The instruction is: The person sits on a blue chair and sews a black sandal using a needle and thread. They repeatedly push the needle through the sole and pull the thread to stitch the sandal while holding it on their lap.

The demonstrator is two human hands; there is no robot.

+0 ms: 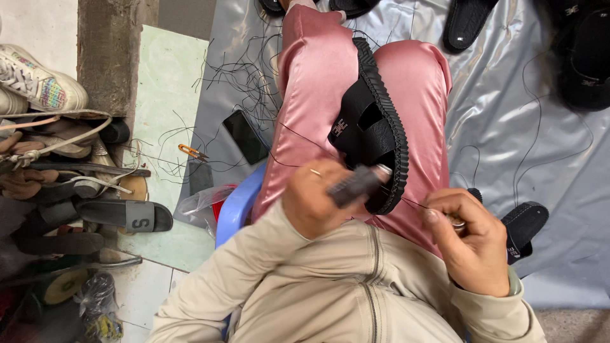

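Sandal: a black slip-on sandal [372,130] with a ribbed sole edge was laid across the lap, on pink satin trousers [318,82], just beyond the fingers of both hands.
Left hand: the left hand [314,203] was clenched around a dark, stubby tool handle [356,184], whose pale tip was pressed against the sandal's sole edge; a ring was worn on one finger.
Right hand: the right hand [473,238] was closed in a pinch, its fingers [445,213] grasping a thin black thread [413,202] and a small metal piece that was too hidden to be identified.
Thread: it was stretched taut from the right fingers to the sandal edge beside the tool tip.
Beyond the right fingers: another black sandal [524,225] was seen on a grey plastic sheet [508,95], just beside the right hand; more black sandals [467,22] were spread farther off on the sheet.
Beyond the left fingers: a dark phone [246,136], orange-handled thread snips [192,152] and loose black thread offcuts [241,76] were scattered on the sheet, well apart from the hand.
Far left: a heap of worn shoes and slippers [70,184] was piled on the floor, with a white sneaker [38,79] on top.
Seat: the edge of a blue plastic chair [238,206] was visible beneath the left arm.
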